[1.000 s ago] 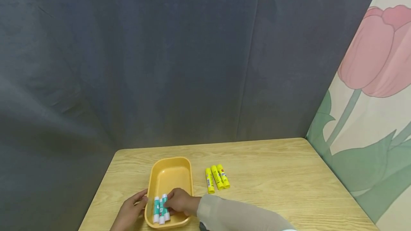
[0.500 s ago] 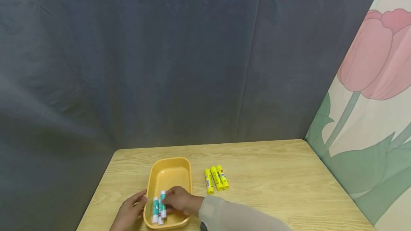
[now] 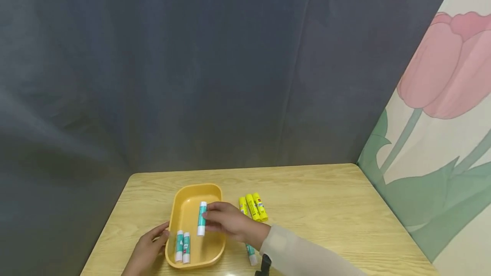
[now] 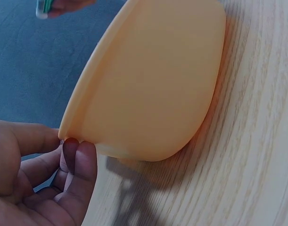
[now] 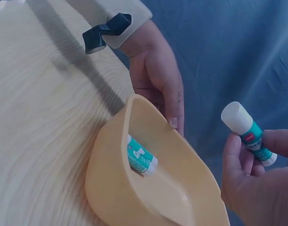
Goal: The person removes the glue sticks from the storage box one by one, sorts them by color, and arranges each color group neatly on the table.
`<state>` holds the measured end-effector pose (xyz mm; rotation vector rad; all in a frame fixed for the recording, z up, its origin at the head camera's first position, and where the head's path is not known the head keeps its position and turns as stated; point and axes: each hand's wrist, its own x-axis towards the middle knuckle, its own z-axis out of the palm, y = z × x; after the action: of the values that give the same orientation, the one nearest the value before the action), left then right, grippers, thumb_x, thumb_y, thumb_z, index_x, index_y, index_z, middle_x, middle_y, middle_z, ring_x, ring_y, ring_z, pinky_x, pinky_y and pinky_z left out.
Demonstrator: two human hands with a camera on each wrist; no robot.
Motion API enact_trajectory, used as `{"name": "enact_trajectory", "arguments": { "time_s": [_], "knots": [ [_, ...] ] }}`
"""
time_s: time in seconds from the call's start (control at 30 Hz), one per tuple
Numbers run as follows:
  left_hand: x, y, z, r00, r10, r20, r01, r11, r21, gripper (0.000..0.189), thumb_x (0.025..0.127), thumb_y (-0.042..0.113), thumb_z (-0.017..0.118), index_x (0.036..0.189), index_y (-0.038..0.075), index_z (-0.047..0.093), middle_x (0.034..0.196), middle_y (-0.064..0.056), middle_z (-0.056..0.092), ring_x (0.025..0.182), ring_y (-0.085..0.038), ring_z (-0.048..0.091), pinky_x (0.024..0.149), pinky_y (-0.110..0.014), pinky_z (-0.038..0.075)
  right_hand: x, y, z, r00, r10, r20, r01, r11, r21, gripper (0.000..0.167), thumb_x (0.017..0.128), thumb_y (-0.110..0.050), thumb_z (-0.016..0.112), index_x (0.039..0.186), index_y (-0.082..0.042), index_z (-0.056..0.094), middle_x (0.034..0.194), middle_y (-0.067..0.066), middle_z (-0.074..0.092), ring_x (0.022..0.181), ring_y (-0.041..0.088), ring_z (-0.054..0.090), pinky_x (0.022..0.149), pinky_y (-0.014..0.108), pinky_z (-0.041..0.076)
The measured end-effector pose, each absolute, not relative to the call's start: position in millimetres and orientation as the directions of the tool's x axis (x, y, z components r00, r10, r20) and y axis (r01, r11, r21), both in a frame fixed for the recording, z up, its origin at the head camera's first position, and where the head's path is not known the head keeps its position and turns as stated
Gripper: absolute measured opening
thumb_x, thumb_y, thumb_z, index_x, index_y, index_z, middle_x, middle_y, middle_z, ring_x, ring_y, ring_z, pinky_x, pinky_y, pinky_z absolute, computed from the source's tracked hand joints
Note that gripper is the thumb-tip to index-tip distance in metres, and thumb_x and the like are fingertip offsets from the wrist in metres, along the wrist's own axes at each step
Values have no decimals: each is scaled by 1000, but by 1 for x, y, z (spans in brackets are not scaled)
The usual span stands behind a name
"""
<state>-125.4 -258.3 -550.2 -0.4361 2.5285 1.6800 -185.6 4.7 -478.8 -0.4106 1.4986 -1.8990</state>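
My right hand [image 3: 234,222] pinches a green-and-white glue stick [image 3: 201,218] between thumb and fingers, raised above the orange tray [image 3: 220,246]. In the right wrist view, that glue stick [image 5: 250,134] tilts, its white cap toward the upper left. Two more green glue sticks [image 3: 186,248] lie side by side in the tray's near left part. At the tray's left side, my left hand [image 3: 147,246] holds the rim. The left wrist view has this hand [image 4: 45,183] with fingertips at the rim of the tray [image 4: 148,80].
Three yellow glue sticks [image 3: 252,208] lie right of the tray, one partly covered by my right hand. Another green glue stick [image 3: 251,254] lies on the wooden table [image 3: 314,208], partly hidden by my right forearm. A dark curtain [image 3: 215,71] hangs behind.
My right hand has lifted one green glue stick from beside the other two and moved it up and away from me. The left hand has stayed at the tray.
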Motion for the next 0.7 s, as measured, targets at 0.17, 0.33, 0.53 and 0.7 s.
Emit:
{"name": "enact_trajectory", "arguments": {
  "time_s": [0.17, 0.33, 0.53, 0.7],
  "knots": [
    [-123, -255, -551, -950, -201, -238, -295, 340, 893, 51, 101, 28, 55, 141, -2, 47, 115, -13, 58, 105, -26, 62, 77, -35, 59, -180, 23, -479, -705, -694, -142, 308, -120, -944, 37, 99, -14, 57, 126, 10, 50, 110, 16, 60, 97, 21, 62, 90, 34, 55],
    [-118, -251, -550, -950, -196, -243, -299, 348, 888, 51, 102, 28, 54, 141, -4, 46, 114, -15, 57, 105, -28, 62, 77, -35, 59, -175, 41, -480, -692, -705, -158, 315, -97, -944, 39, 100, -16, 56, 129, 9, 50, 113, 16, 60, 100, 21, 62, 91, 35, 55],
    [-116, -251, -550, -953, -191, -233, -289, 359, 887, 50, 102, 27, 53, 142, -3, 46, 117, -15, 58, 109, -31, 62, 78, -35, 59, -174, 55, -487, -689, -707, -160, 308, -85, -948, 40, 100, -17, 55, 131, 8, 48, 112, 13, 59, 101, 21, 61, 95, 38, 53],
    [-113, -250, -546, -950, -194, -243, -299, 353, 886, 51, 102, 28, 53, 142, -2, 46, 117, -16, 56, 108, -30, 62, 79, -35, 59, -175, 63, -486, -701, -690, -181, 322, -80, -944, 43, 100, -17, 56, 134, 6, 45, 117, 18, 59, 102, 22, 62, 94, 36, 53]
  ]
}}
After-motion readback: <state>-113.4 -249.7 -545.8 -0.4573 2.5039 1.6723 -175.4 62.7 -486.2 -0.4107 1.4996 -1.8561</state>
